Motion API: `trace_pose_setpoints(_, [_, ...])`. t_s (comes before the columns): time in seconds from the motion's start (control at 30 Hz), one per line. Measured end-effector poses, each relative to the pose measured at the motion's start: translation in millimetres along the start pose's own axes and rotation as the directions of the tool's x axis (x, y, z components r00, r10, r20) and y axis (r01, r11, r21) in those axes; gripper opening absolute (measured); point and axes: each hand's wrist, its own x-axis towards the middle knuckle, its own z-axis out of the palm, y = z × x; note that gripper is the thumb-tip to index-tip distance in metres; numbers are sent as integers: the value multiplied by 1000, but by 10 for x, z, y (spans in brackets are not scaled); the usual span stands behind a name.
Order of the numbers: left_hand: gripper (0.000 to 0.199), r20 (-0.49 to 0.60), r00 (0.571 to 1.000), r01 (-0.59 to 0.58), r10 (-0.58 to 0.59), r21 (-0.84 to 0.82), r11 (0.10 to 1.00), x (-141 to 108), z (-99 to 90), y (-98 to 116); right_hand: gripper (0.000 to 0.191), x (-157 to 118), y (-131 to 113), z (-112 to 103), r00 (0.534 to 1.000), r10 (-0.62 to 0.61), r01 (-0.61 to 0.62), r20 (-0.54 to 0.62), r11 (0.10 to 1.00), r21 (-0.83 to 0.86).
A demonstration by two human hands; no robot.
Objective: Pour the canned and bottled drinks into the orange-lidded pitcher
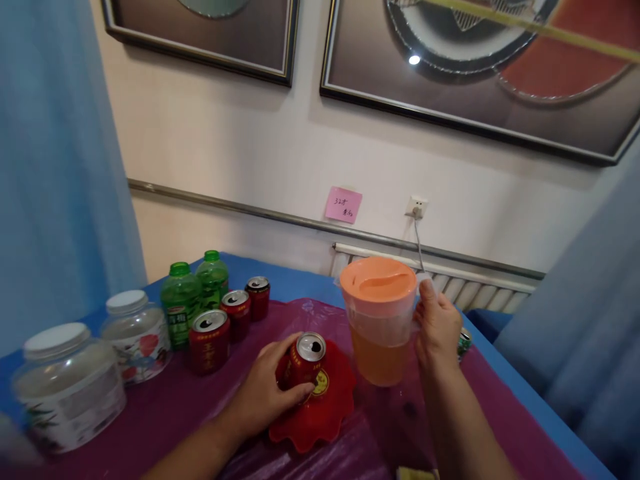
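Observation:
My left hand (pixel 273 387) is wrapped round a red drink can (pixel 303 367), its top opened. That can stands upright on a red scalloped plate (pixel 325 420) with a yellow emblem. My right hand (pixel 436 320) grips the handle of a clear plastic pitcher (pixel 375 327) with an orange lid. Amber liquid fills the lower part of the pitcher, which is upright, to the right of the can and apart from it. Whether its base touches the table is hard to tell.
Several red cans (pixel 210 343) stand at left, beside two green bottles (pixel 180 300). Farther left are two clear jars (pixel 70 393) with white lids. A green can (pixel 464 341) is partly hidden behind my right wrist. Purple sheeting (pixel 240 427) covers the blue tabletop. A radiator (pixel 463 293) lines the wall.

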Motion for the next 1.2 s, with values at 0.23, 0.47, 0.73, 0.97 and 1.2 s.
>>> trace_pose_setpoints(0.23, [71, 1, 1000, -7, 7, 72, 997, -44, 42, -91, 54, -100, -139, -243, 991, 96, -88, 93, 992, -94])
trace_pose_setpoints(0.47, [72, 38, 999, 24, -28, 88, 996, -69, -12, 55, 51, -52, -189, -380, 997, 57, -41, 47, 958, -285])
trace_pose_setpoints(0.73, [76, 79, 996, 45, -51, 76, 996, -85, -23, 111, 49, -129, -237, -360, 990, 44, 18, 132, 902, -432])
trace_pose_setpoints(0.97, [78, 109, 992, 60, -67, 67, 996, -91, -4, 84, 47, -177, -308, -341, 985, 60, 25, 164, 880, -474])
trace_pose_setpoints(1.2, [73, 134, 988, 66, -72, 54, 996, -73, -13, 117, 47, -220, -272, -340, 978, 64, 41, 200, 876, -481])
